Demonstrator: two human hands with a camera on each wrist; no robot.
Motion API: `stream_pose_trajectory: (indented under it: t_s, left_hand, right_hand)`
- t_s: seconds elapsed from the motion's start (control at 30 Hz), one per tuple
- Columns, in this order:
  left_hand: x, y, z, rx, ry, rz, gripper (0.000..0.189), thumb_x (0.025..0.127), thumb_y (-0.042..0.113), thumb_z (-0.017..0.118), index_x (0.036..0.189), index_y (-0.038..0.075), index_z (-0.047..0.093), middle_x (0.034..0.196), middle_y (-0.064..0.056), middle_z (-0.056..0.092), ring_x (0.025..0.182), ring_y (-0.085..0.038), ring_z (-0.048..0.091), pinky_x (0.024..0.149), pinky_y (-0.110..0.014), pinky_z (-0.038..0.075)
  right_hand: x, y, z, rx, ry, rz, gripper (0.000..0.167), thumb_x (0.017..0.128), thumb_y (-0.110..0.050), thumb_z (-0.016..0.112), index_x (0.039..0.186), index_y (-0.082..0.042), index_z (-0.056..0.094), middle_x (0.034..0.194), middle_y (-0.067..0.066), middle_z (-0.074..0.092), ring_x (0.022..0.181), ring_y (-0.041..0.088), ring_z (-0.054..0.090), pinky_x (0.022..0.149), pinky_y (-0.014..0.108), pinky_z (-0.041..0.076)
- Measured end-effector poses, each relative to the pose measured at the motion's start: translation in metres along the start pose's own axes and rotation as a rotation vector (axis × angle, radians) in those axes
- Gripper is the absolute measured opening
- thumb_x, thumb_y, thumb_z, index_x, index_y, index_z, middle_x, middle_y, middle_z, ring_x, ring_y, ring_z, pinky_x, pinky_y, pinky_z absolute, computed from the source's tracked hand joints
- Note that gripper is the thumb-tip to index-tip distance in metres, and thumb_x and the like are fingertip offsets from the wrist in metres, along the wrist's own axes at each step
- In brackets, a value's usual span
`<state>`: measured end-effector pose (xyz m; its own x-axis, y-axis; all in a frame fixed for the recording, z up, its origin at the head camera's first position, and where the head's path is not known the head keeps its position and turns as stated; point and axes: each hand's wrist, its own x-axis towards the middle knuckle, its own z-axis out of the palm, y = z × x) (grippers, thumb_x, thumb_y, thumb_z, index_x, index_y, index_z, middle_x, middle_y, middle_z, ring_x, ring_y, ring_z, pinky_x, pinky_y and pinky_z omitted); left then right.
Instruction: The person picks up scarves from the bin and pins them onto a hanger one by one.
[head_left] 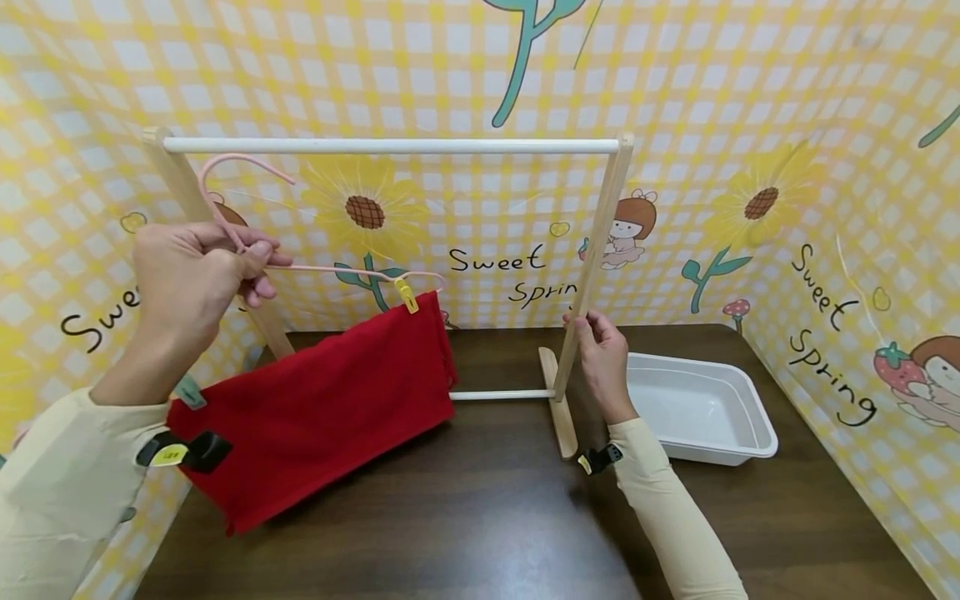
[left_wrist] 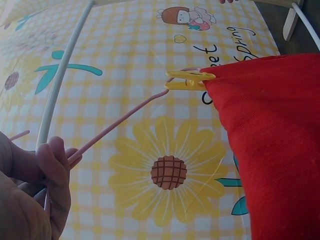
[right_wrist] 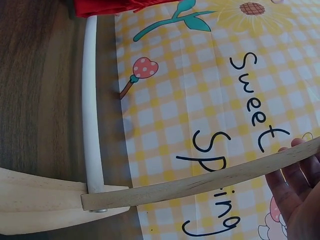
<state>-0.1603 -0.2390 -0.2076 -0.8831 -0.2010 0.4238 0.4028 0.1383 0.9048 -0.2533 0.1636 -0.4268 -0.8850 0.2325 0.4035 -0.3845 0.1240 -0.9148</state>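
Note:
My left hand (head_left: 183, 279) pinches a pink clothes hanger (head_left: 330, 268) at the base of its hook. The hook (head_left: 232, 160) stands just under the left part of the rack's white top bar (head_left: 390, 146) in the head view. From the tilted hanger hangs a red cloth (head_left: 322, 408), its right corner held by a yellow clothespin (head_left: 406, 295) and its left by a green clothespin (head_left: 191, 392). With its fingers around the wooden right upright (head_left: 596, 242) of the drying rack, my right hand (head_left: 606, 358) holds the frame low down. Part of the left upright is hidden behind my left hand.
A white plastic basin (head_left: 720, 453) stands on the dark wooden table (head_left: 480, 533), right of the rack. The rack's lower white bar (right_wrist: 91, 100) runs close over the tabletop. Yellow checked fabric (head_left: 720, 100) with printed flowers surrounds the table at the back and sides.

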Motion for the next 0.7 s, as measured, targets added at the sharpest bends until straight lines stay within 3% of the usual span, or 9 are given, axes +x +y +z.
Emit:
stream_pose_trajectory:
  t_s: [0.47, 0.57, 0.7]
  left_hand:
    - [0.0055, 0.0007, -0.0044, -0.018, -0.002, -0.008, 0.025, 0.088, -0.011, 0.068, 0.064, -0.006, 0.070, 0.069, -0.002, 0.076, 0.040, -0.015, 0.064, 0.036, -0.022, 0.052]
    - [0.0068, 0.0005, -0.0051, -0.018, 0.001, -0.013, 0.023, 0.088, -0.010, 0.069, 0.066, -0.005, 0.072, 0.068, -0.002, 0.076, 0.040, -0.015, 0.064, 0.036, -0.022, 0.052]
    - [0.0090, 0.0006, -0.0060, -0.008, 0.004, -0.009, 0.022, 0.088, -0.009, 0.070, 0.067, -0.004, 0.074, 0.067, -0.002, 0.076, 0.040, -0.015, 0.064, 0.036, -0.023, 0.052]
  right_hand:
    - [0.0013, 0.0006, -0.0001, 0.003, -0.005, -0.004, 0.035, 0.102, -0.026, 0.061, 0.114, 0.006, 0.069, 0.109, 0.024, 0.074, 0.090, 0.003, 0.067, 0.077, 0.018, 0.052]
    - [0.0014, 0.0006, -0.0004, 0.004, -0.007, 0.018, 0.035, 0.102, -0.025, 0.061, 0.115, 0.007, 0.069, 0.100, 0.006, 0.078, 0.091, 0.005, 0.067, 0.078, 0.018, 0.052]
    - [0.0012, -0.0033, -0.0008, 0.010, -0.018, 0.052, 0.035, 0.103, -0.021, 0.060, 0.118, 0.010, 0.067, 0.089, -0.022, 0.072, 0.097, 0.017, 0.068, 0.080, 0.020, 0.051]
